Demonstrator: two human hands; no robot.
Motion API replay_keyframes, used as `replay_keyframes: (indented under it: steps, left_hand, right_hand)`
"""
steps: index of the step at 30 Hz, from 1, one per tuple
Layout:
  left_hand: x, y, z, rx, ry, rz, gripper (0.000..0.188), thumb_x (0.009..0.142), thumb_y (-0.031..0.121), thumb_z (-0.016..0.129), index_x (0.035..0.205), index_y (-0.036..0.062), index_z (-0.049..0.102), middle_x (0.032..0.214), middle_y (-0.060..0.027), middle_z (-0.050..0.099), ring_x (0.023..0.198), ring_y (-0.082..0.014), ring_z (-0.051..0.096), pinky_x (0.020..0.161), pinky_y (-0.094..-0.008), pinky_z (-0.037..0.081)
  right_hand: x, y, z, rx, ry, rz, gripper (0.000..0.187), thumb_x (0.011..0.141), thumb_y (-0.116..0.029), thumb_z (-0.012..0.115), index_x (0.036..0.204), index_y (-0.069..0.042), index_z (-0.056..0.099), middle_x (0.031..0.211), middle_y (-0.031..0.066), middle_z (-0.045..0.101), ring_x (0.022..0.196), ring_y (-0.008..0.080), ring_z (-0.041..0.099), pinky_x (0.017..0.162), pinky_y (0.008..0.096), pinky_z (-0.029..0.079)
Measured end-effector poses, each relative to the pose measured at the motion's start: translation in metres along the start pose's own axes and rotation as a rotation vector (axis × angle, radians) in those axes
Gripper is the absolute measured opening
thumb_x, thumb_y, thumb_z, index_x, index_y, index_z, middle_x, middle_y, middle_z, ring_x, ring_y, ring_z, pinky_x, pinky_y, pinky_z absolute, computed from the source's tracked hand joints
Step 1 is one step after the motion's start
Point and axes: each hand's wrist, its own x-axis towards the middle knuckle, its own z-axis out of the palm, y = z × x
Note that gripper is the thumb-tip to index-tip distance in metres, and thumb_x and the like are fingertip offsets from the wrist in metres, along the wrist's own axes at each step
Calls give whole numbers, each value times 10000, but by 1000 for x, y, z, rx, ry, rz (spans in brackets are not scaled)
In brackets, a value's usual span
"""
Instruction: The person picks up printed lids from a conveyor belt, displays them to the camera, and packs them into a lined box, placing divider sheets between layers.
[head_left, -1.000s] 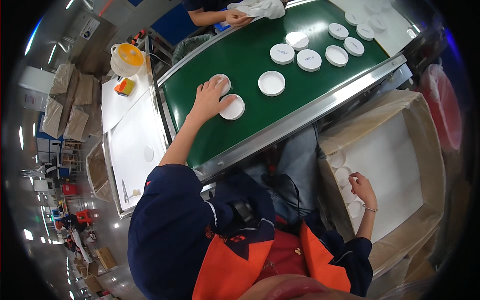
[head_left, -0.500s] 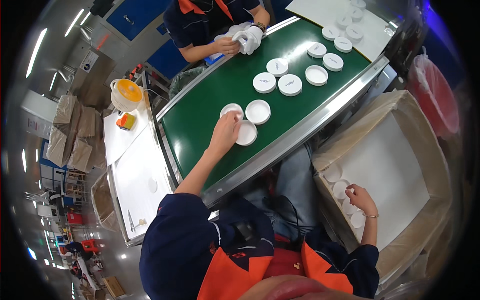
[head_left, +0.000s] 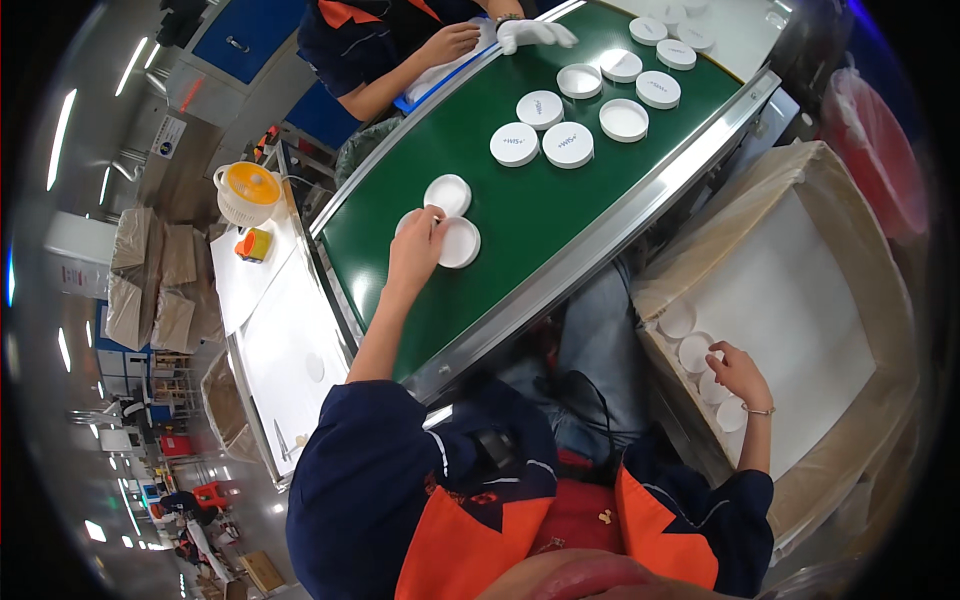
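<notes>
"Beside the carton's (head_left: 850, 220) left wall, what's the right hand (head_left: 740, 374) doing?"

"Curling loosely over whitish discs (head_left: 694, 353); I can't tell whether it grips one."

"And the left hand (head_left: 420, 238)?"

"On the green conveyor belt (head_left: 550, 225), its fingertips appear to touch three clustered shallow white caps (head_left: 460, 243); grip unclear."

"How would those handle?"

"Likely light, stiff, slightly slick; pinch the rim. Beyond sit printed caps (head_left: 568, 145), then a co-worker's gloved hand (head_left: 532, 34)."

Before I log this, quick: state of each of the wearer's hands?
Left hand: fingers curled at three white lids; whether gripping cannot be told.
Right hand: fingers bent beside white discs in the box; whether holding one cannot be told.
</notes>
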Motion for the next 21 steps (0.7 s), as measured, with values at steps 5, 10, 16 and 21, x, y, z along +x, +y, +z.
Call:
replay_keyframes:
  steps: [5, 10, 16, 21]
  left_hand:
    - [4, 4, 0, -30, -81, -70, 217, 893, 221, 644, 1045, 73, 603, 789, -101, 546, 748, -270, 560, 681, -391, 468]
    - [53, 64, 3, 145, 85, 256, 349, 850, 229, 692, 1154, 76, 615, 1133, -187, 572, 1101, -365, 526, 903, -439, 466]
    - [144, 179, 105, -57, -65, 594, 375, 824, 225, 700, 1115, 5, 615, 1175, -180, 621, 1071, -341, 593, 897, -471, 473]
    - [163, 204, 159, 102, 144, 316, 324, 829, 218, 677, 1105, 66, 601, 1101, -187, 621, 1015, -352, 602, 776, -495, 475]
  right_hand:
    - [-1, -5, -1, -1, -41, -24, 398, 919, -322, 572, 1155, -4, 617, 669, 151, 670, 665, 274, 683, 690, 382, 521]
    - [0, -4, 1, 19, -7, -39, 399, 914, -311, 585, 1165, -3, 617, 678, 154, 674, 670, 276, 684, 691, 376, 522]
    - [2, 6, 1, -12, -13, -47, 391, 913, -314, 596, 1158, -11, 629, 672, 155, 676, 664, 287, 686, 689, 387, 527]
    - [0, 7, -2, -42, 34, -30, 384, 919, -313, 599, 1172, -25, 628, 674, 156, 680, 668, 287, 694, 671, 392, 528]
